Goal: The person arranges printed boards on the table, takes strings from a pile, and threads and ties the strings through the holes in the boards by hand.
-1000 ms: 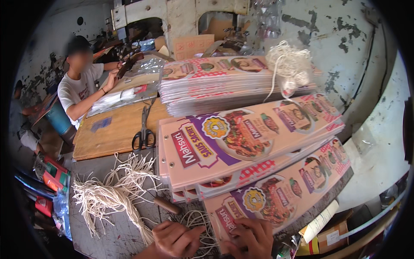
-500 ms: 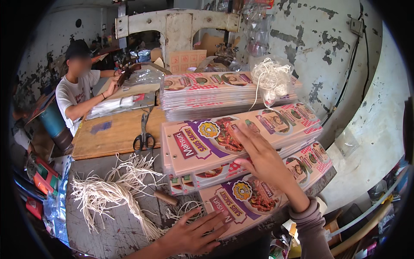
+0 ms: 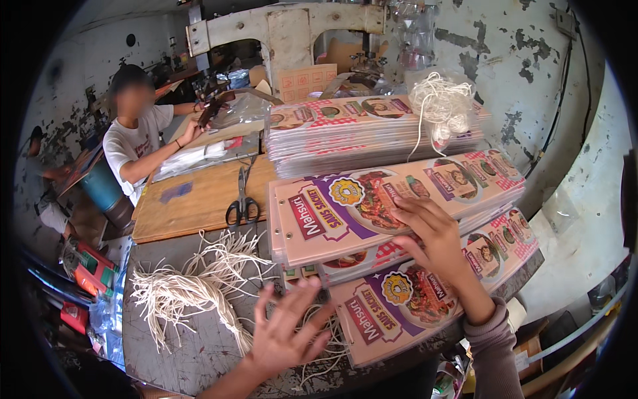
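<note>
My right hand [image 3: 430,238] lies on the middle stack of long printed, plastic-covered sheets [image 3: 302,249], its fingers apart on the top sheet and the thumb at the near edge. Metal-ringed holes show at that stack's left end. Below it, a nearer stack of the same sheets [image 3: 355,349] reaches the table's front edge. My left hand [image 3: 292,326] is held over the table just left of the near stack, fingers spread, with nothing in it. White cords [image 3: 325,339] lie partly under that hand. To its left is a large bundle of white cords [image 3: 183,299].
Black-handled scissors [image 3: 242,209] rest against a wooden board [image 3: 199,206]. Behind stands a taller stack of sheets [image 3: 372,143], with a bag of white cord [image 3: 442,110] on top. A co-worker [image 3: 139,139] handles a dark tool at the left. A metal press frame [image 3: 289,43] rises behind.
My left hand has lifted off the near stack's corner and moved left, covering where a brown cylinder lay. My right hand stays on the middle stack, its fingers more bent. The view has shifted slightly.
</note>
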Available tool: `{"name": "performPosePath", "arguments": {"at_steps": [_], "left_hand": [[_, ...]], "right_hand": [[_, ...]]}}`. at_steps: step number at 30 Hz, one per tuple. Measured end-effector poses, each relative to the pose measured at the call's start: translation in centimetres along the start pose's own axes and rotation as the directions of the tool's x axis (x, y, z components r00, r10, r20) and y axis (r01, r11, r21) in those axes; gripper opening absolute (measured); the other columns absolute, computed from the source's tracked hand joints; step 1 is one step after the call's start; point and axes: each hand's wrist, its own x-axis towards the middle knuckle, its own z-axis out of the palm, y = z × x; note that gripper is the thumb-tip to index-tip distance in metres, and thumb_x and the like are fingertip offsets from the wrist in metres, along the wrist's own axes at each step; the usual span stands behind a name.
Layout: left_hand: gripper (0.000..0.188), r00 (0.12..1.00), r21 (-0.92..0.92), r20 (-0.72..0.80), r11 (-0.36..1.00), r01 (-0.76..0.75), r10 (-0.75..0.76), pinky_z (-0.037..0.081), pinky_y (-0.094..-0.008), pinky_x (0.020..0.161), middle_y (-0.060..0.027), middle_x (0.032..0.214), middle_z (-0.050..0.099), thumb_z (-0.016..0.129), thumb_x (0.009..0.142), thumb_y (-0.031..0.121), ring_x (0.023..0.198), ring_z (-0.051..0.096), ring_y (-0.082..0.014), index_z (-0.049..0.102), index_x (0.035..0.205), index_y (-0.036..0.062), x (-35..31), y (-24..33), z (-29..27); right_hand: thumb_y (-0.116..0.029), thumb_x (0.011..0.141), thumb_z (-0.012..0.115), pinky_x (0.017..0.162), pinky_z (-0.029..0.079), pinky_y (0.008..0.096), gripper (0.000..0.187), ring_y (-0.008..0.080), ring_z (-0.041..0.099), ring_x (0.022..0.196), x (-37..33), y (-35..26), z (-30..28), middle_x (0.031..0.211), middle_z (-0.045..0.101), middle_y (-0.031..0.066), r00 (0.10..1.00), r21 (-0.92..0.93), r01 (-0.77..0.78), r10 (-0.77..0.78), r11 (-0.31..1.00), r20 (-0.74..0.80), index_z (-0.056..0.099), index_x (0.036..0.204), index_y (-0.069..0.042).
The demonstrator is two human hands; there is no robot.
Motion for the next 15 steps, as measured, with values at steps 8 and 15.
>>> {"name": "performPosePath", "arguments": {"at_steps": [8,15], "left_hand": [[0.040,0.997,0.121,-0.065,0.992,0.040,-0.033,0.022,-0.0489,0.105,-0.0138,0.124,0.053,0.056,0.078,0.024,0.118,0.049,-0.0259,0.057,0.113,0.0046,0.2,-1.6,-1.2],[0.045,0.997,0.100,-0.074,0.994,0.044,-0.037,0.033,-0.0408,0.099,-0.0140,0.119,0.053,0.063,0.071,0.014,0.114,0.050,-0.0273,0.055,0.114,0.0005,0.5,-0.9,-1.0]], "right_hand": [[-0.017,0.075,0.066,0.093,0.041,0.0419,0.042,0.0305,0.052,0.108,-0.5,0.5,-0.4,0.117,0.056,0.0137,0.997,0.022,0.027,-0.029,0.999,0.067,0.058,0.113,-0.003],[-0.019,0.075,0.069,0.095,0.039,0.0418,0.044,0.0296,0.050,0.111,-1.0,0.2,-1.1,0.119,0.056,0.0124,0.993,0.059,-0.051,0.044,0.997,0.105,0.058,0.115,-0.006]]}}
